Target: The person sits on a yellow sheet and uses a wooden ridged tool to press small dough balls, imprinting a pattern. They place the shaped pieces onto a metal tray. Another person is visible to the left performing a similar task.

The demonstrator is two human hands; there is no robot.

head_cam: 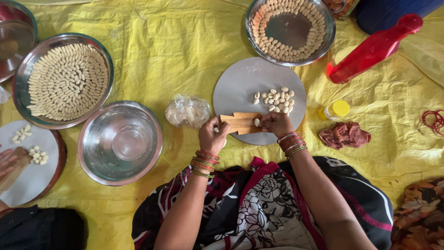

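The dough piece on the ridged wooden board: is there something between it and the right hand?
Nothing visible. The right hand is directly at the dough piece on the ridged wooden board, which the left hand holds by its other end over the round grey board.

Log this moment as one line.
left hand: steadies ridged wooden board | right hand: presses dough piece on board | round grey board: small dough pieces | nearby: empty steel bowl

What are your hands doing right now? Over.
Left hand grips wooden board. Right hand presses dough piece on it. Round slab underneath, more pieces waiting. Nothing blocking.
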